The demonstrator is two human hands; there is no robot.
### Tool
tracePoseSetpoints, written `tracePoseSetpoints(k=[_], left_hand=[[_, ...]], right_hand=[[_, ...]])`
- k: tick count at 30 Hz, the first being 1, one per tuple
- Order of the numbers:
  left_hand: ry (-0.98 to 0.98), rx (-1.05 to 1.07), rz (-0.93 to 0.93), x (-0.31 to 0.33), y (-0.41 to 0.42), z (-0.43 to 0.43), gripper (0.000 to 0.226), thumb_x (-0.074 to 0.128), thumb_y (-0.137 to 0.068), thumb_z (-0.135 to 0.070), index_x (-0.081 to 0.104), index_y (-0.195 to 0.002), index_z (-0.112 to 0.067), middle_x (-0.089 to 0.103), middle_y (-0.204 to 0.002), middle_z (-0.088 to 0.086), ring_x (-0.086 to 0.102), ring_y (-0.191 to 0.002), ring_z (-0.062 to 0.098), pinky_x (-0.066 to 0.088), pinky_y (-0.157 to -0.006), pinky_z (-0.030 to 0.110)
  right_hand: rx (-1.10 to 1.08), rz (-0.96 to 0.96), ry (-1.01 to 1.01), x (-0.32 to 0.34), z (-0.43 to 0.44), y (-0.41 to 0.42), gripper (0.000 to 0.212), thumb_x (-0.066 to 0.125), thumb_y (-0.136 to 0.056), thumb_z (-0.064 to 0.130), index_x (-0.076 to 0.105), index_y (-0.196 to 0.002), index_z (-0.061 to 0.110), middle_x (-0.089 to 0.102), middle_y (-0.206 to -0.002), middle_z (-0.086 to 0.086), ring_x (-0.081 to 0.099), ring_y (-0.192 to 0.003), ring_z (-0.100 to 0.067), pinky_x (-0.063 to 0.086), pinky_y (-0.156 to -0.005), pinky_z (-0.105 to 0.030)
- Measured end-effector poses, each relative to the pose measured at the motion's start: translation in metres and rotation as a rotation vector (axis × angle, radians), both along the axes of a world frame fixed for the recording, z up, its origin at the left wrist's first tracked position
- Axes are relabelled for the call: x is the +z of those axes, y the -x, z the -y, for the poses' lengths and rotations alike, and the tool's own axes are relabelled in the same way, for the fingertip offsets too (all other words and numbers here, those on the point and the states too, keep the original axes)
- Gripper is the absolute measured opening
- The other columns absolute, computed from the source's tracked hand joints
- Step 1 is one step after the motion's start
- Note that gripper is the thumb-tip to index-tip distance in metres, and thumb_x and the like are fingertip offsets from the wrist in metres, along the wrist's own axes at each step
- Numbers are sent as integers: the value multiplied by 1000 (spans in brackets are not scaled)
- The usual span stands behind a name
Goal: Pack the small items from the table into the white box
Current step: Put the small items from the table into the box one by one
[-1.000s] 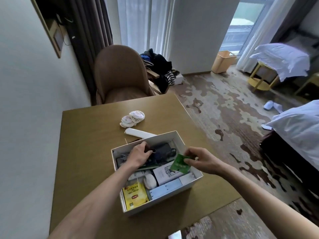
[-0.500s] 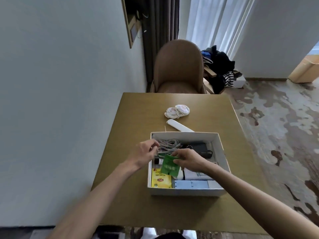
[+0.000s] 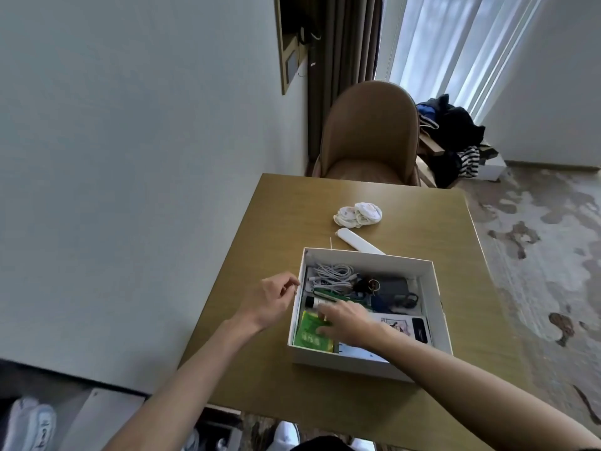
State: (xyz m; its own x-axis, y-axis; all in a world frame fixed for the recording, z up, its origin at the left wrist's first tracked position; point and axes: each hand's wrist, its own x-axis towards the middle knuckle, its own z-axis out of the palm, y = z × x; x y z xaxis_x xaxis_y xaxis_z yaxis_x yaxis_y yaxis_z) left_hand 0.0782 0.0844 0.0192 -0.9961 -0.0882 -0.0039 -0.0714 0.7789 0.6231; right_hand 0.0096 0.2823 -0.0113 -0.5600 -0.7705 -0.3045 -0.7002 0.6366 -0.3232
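White box [image 3: 366, 364] sits on the near-right part of the wooden table [image 3: 276, 222], lid off, already crowded. Inside: coiled white cable [image 3: 331, 273] at the far-left corner, dark flat pouch [image 3: 392, 286] along the far wall, white tube with a black cap [image 3: 317, 301] mid-left, printed white carton [image 3: 393, 322] and a black item [image 3: 421, 330] on the right.

Green packet [image 3: 312, 333] lies in the near-left corner. Right hand [image 3: 349, 322] reaches into the box and covers the middle of the contents. Its fingers lie over the packet's right edge; blurred, can't tell whether they pinch or only press. Left hand [image 3: 271, 299] is outside the box, just beside the left wall, fingers loosely curled and holding nothing.

On the table behind the box: long white case [image 3: 356, 244] touching or just beside the far wall, thin stick [image 3: 331, 242] next to it, and balled white socks [image 3: 357, 214] further back.

Table's left edge runs near the pale wall [image 3: 130, 157]. Tan chair [image 3: 369, 131] stands at the far edge, dark curtain [image 3: 341, 60] behind it, pile of clothes [image 3: 452, 131] to its right. Patterned carpet [image 3: 536, 255] spreads off the table's right edge. Bare tabletop left of and in front of the box.
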Motion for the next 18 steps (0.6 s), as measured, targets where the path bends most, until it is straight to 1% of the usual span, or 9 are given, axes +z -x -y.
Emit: tracePoseSetpoints(k=[1,3,5,7,8,10,14,15,18], left_hand=[[5,-4,-2,1,2,-2,16,49,-96,-27,61,-107,-25,68,-94,-6,66,-81,7,60,-66,33],[16,-12,-3,4,6,-6,17,49,-96,-28,60,-108,-24,68,-95,-5,66,-82,8,60,-66,33],[39,-15,-6,6,10,-11,16,48,-97,-27,60,-107,-24,68,-94,-5,65,-79,8,59,-63,33],[74,-17,-14,8,15,-16,14,48,-97,-27,60,-103,-26,66,-91,-8,63,-76,7,57,-61,29],[90,-20,-21,9,18,-18,13,49,-96,-26,61,-102,-27,64,-89,-10,62,-76,6,55,-60,26],[94,-33,-27,11,27,-23,13,50,-96,-25,61,-101,-27,62,-89,-11,60,-76,5,52,-59,22],[128,-41,-56,14,49,-33,15,49,-95,-24,62,-100,-28,64,-92,-10,59,-79,2,43,-57,12],[130,-41,-63,15,56,-35,16,49,-95,-23,62,-100,-28,65,-93,-10,59,-79,2,43,-58,13],[91,-47,-75,17,79,-39,16,49,-94,-17,63,-99,-24,64,-92,-5,61,-76,4,52,-59,20]], right_hand=[[50,-69,-15,0,-2,2,29,58,-91,42,55,-108,19,61,-92,1,58,-73,-19,43,-54,-28],[130,-157,-33,-1,-5,5,36,53,-94,46,58,-113,15,64,-100,-4,62,-77,-23,46,-56,-31],[175,-160,5,0,-10,6,41,50,-96,47,60,-120,16,63,-111,-6,64,-84,-24,49,-62,-34],[170,-103,113,4,-16,8,41,50,-96,45,60,-128,21,62,-120,-3,64,-92,-23,49,-66,-34],[148,-83,182,8,-19,11,39,51,-96,42,60,-128,22,62,-122,-1,63,-95,-22,50,-69,-34],[72,-66,327,17,-30,18,31,54,-96,35,65,-121,22,65,-117,1,63,-94,-19,53,-74,-36],[-148,-50,517,35,-62,46,16,58,-94,25,70,-105,21,68,-105,4,63,-87,-12,56,-75,-35],[-207,-41,549,38,-70,57,16,58,-94,22,71,-104,21,69,-105,4,64,-88,-11,56,-76,-35],[-358,-31,602,47,-87,89,21,55,-95,13,72,-108,18,70,-106,0,64,-89,-15,55,-80,-36]])
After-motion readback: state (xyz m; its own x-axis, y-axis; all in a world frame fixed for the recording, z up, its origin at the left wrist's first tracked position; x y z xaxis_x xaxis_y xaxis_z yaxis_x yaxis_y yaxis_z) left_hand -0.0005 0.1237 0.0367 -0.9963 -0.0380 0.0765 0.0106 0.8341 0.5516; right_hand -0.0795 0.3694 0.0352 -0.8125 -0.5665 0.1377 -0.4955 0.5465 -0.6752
